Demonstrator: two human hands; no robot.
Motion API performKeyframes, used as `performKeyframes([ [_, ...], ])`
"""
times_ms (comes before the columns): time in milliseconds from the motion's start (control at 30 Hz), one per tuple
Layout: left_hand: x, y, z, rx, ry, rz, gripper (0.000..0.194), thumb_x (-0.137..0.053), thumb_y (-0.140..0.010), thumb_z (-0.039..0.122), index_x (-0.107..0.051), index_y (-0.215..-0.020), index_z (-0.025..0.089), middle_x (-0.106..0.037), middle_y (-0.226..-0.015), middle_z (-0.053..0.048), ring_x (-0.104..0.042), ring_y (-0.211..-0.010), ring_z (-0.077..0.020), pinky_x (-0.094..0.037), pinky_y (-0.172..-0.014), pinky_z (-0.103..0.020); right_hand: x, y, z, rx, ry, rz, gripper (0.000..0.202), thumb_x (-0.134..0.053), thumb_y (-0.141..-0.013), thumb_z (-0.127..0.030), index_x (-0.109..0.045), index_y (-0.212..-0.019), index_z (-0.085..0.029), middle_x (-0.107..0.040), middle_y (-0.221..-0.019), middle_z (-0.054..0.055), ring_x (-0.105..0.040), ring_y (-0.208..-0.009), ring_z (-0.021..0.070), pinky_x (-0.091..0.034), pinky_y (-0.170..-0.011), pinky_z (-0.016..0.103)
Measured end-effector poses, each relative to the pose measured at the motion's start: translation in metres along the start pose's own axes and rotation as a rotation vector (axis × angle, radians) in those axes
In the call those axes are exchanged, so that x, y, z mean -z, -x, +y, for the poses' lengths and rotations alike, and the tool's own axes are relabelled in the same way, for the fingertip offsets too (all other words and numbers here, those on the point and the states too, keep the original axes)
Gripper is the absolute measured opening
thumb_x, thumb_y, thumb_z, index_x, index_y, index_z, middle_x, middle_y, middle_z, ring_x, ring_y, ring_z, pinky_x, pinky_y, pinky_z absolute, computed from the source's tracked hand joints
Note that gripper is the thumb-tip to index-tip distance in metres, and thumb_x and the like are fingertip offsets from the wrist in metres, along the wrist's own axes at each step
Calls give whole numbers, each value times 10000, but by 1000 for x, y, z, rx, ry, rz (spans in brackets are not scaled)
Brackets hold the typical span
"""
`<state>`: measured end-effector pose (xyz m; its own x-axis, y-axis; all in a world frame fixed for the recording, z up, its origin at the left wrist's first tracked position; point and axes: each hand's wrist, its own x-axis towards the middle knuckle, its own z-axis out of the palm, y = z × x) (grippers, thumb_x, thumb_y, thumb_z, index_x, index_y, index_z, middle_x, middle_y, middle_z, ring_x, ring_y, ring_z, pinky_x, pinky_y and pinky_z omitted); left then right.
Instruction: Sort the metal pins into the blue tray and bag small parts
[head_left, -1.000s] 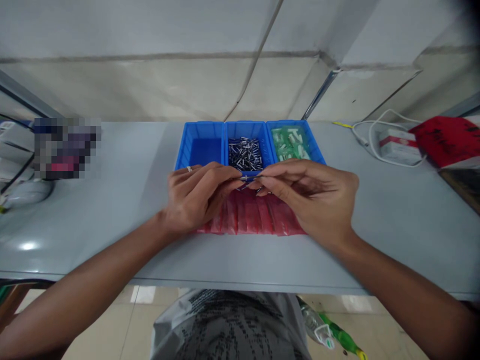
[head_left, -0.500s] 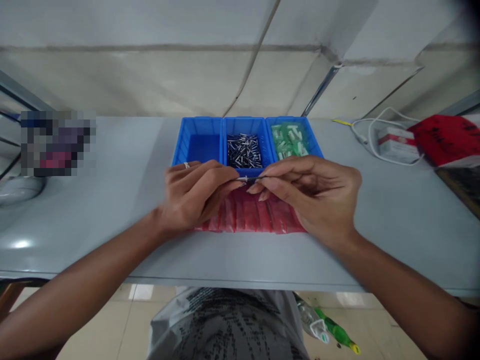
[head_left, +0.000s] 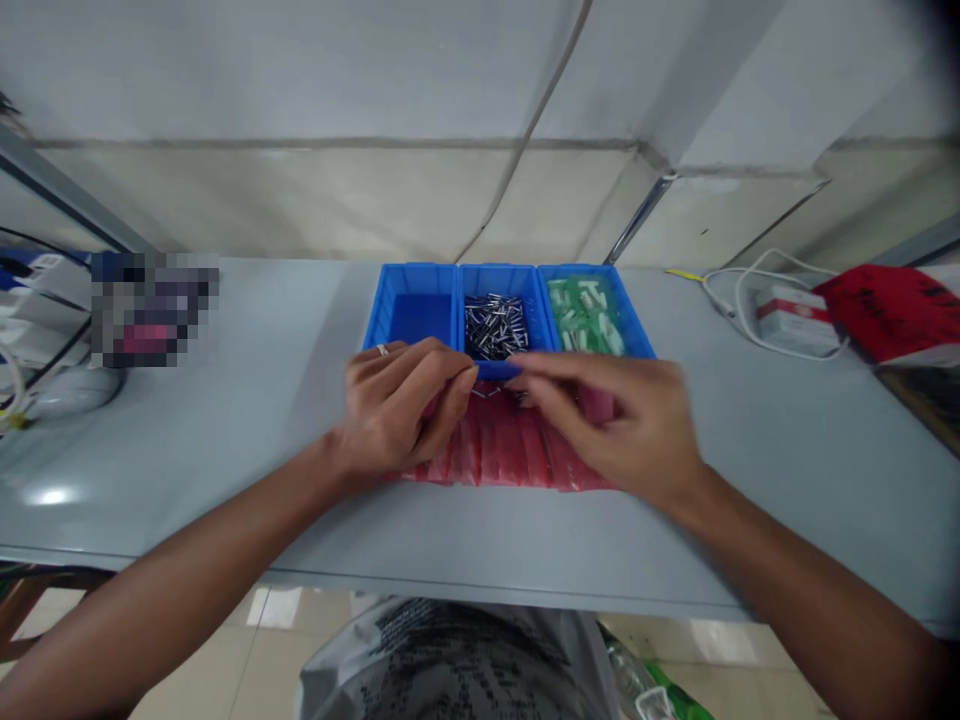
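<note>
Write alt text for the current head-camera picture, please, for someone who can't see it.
A person's left hand, pinched, and right hand, blurred, are over red plastic packets on a grey table. Beyond stand three blue bins: the middle one holds small metal pins, the right one green bags with white pieces.

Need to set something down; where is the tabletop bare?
Tabletop is bare left of the blue bins, between the right hand and the red-and-white box, and just in front of the red plastic bags. Crowded: the middle, around the left hand, bags and bins.
</note>
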<state>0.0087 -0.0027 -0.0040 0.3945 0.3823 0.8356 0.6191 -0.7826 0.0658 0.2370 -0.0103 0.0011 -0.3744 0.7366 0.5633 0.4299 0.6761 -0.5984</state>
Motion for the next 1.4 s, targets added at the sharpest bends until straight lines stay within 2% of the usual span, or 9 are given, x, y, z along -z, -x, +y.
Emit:
performKeyframes([
  [67, 0, 1, -1, -10, -2, -16, 56, -600, -916, 129, -608, -877, 169, -707, -754, 8, -634, -625, -95, -431, -569, -248, -3, 5, 4, 207, 349, -211, 279, -637, -946, -124, -728, -1194, -213, -796, -1079, 61, -761, -931, 229, -643, -817, 388],
  [133, -1, 3, -2, -16, 0, -20, 52, -616, -906, 127, -606, -883, 172, -711, -768, 10, -634, -636, -96, -431, -581, -250, -10, 10, 7, 282, 524, -383, 315, -628, -928, -69, -715, -1216, -165, -766, -1156, 104, -725, -1035, 264, -633, -865, 422],
  [267, -1, 3, -1, -27, 2, -25, 63, -641, -891, 130, -599, -877, 175, -717, -781, 9, -636, -649, -101, -422, -583, -250, -20, 15, 11, 277, 523, -440, 340, -621, -907, -21, -706, -1209, -154, -733, -1123, 116, -680, -1032, 255, -629, -859, 404],
  [433, 0, 0, 0, -44, -6, -25, 80, -644, -879, 116, -595, -843, 168, -714, -756, 6, -635, -632, -104, -413, -563, -258, -19, 14, 9, 302, 503, -357, 351, -578, -930, -27, -678, -1249, -135, -712, -1010, 102, -670, -946, 250, -630, -803, 410],
  [667, -1, 1, -1, -58, -13, -82, 34, -654, -903, 139, -636, -927, 153, -726, -826, 1, -649, -672, -99, -454, -598, -248, -13, 7, 1, 168, 306, -158, 299, -529, -985, -90, -732, -1163, -218, -699, -1023, 98, -655, -954, 230, -607, -864, 420],
  [833, -5, 5, -2, -115, -44, -101, 239, -694, -915, 164, -655, -1147, 129, -762, -975, -20, -715, -800, -105, -508, -662, -232, -14, 2, 1, 207, 186, 43, 210, -621, -926, -47, -738, -1070, -147, -694, -977, 104, -623, -879, 211, -565, -785, 416],
  [933, -6, 5, -2, -141, -44, -85, 290, -720, -908, 170, -647, -1185, 122, -766, -980, -21, -724, -812, -96, -498, -643, -222, -13, 0, -2, 156, 51, 103, 209, -667, -893, -24, -731, -1054, -141, -709, -964, 87, -643, -883, 188, -557, -803, 391],
  [1233, -2, 3, -3, -100, 41, -40, 68, -688, -931, 180, -628, -942, 148, -732, -830, 0, -647, -666, -90, -437, -582, -237, -8, 2, -14, -115, -406, 155, 230, -729, -874, -55, -761, -991, -250, -749, -930, -11, -695, -877, 135, -577, -791, 318],
  [1400, 0, 2, -1, -61, 119, -84, 132, -580, -987, 188, -618, -869, 142, -698, -762, -11, -632, -639, -99, -445, -595, -255, -7, 0, -15, -204, -507, 198, 206, -769, -845, -76, -789, -932, -261, -778, -900, -19, -711, -823, 125, -607, -758, 288],
])
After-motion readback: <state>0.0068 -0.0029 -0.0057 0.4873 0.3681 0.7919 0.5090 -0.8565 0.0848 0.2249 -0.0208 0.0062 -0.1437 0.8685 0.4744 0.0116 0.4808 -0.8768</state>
